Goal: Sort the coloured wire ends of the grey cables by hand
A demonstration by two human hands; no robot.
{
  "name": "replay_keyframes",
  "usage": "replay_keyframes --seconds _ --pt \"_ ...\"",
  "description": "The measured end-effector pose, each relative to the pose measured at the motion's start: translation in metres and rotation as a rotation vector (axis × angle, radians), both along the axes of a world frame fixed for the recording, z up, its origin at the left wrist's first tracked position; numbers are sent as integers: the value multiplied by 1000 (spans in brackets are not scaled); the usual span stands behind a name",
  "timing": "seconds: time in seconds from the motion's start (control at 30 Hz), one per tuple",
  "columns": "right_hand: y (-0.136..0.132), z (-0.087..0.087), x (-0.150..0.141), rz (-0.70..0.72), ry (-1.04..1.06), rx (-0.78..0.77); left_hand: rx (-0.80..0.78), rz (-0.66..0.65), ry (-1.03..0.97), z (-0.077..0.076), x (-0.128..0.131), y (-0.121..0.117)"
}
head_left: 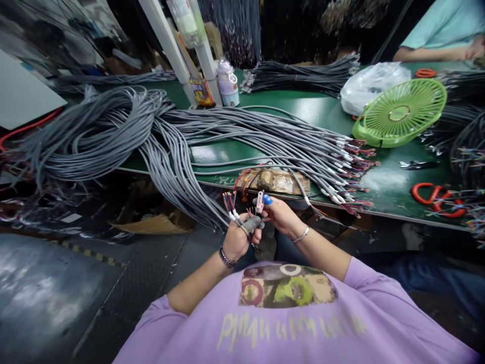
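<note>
Centrally, in front of the bench, the left grip is closed around several grey cables; their coloured wire ends point upward, presumably for access to the conductors. The right grip pinches a small pale piece alongside; contact between piece and wires cannot be determined. The coil rests at upper left, likely so that the bench carries its weight. White-banded cable ends fan toward right of centre, apparently grouped for pick-up. Both forearms converge from the lower frame, fingers meeting near centre.
</note>
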State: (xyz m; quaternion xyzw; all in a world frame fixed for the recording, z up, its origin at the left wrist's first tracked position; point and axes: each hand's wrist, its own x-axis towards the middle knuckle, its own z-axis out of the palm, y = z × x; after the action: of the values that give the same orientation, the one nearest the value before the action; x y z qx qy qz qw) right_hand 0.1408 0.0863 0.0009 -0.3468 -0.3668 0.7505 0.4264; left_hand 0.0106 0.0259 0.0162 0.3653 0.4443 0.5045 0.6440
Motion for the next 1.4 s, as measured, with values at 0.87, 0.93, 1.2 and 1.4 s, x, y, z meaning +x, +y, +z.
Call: replay_keyframes --seconds 0.87,0.93,1.2,1.4 --pt "1 -1 -6 -17 214 -278 -5 6 66 -6 2 -2" --pt "-3 -4 1 3 188 -303 -6 36 76 -7 0 -7" --pt "-45 -9 20 18 -90 72 65 141 251 -19 -2 -18" --pt "-46 -1 9 -22 -224 196 100 -7 319 -13 -5 -23"
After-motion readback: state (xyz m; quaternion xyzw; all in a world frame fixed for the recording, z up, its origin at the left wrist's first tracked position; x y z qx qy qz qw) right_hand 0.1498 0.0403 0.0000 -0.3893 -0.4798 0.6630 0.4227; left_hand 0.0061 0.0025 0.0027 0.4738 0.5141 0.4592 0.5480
